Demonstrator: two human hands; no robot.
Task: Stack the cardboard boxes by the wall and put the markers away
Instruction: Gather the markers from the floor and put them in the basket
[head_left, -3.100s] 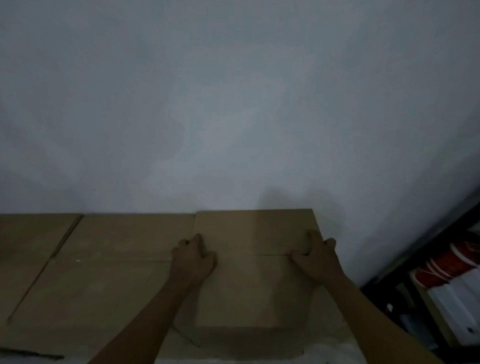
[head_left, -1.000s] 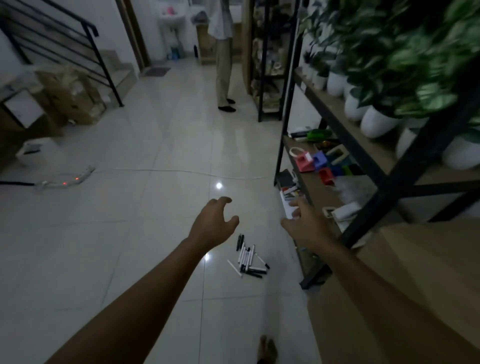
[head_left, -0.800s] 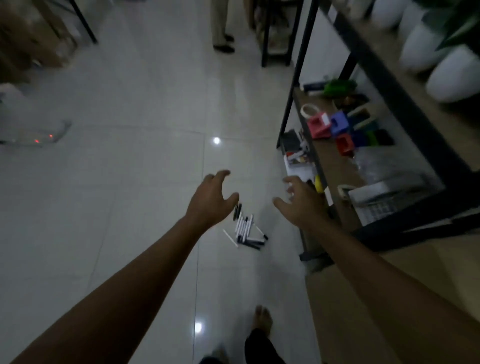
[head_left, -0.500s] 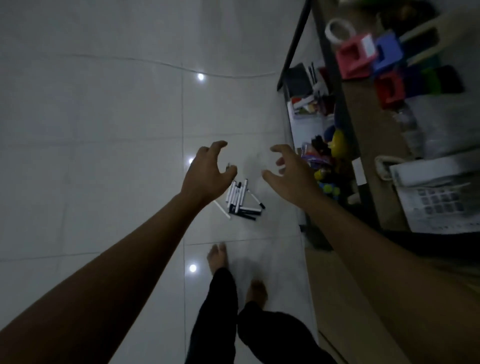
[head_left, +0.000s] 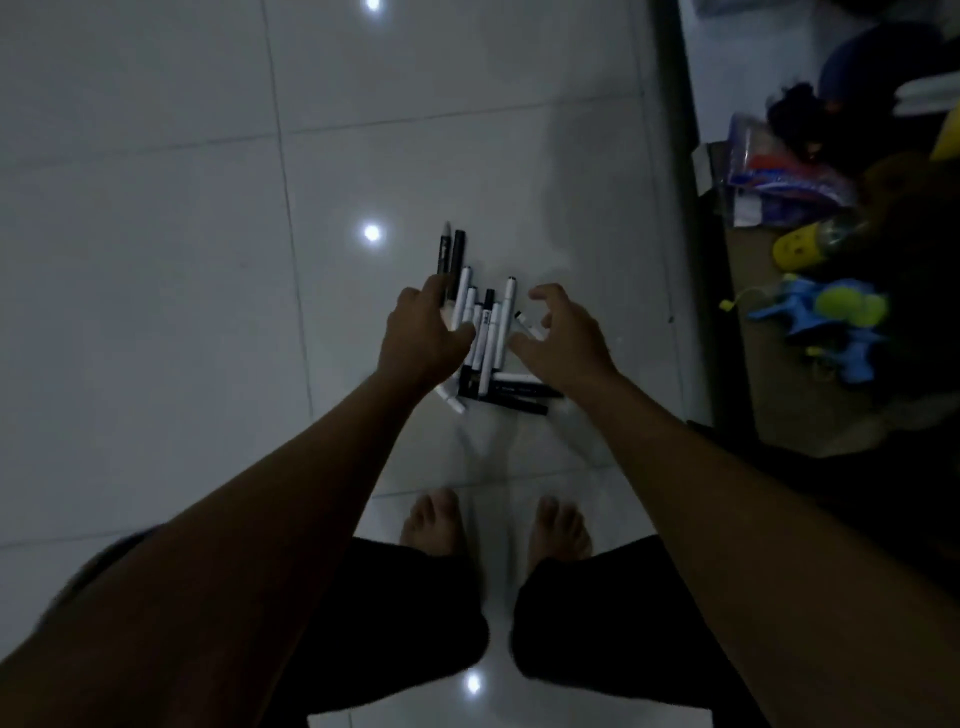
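Note:
A loose pile of several black and white markers (head_left: 487, 338) lies on the white tiled floor just ahead of my bare feet. My left hand (head_left: 423, 332) hovers over the pile's left side, fingers spread and holding nothing. On the pile's right side my right hand (head_left: 563, 340) is held with curled, parted fingers, also holding nothing. Whether either hand touches a marker cannot be told. No cardboard box is in view.
A dark shelf post (head_left: 680, 156) runs down the right. Behind it the low shelf holds a plastic bag of items (head_left: 774, 176), a yellow toy (head_left: 800, 247) and a blue-and-green toy (head_left: 826, 317). My feet (head_left: 493, 525) stand just behind the markers.
I turned from the boxes at the wall to the floor and bent down. Both hands dropped closer to the markers, which now lie right beneath my fingers.

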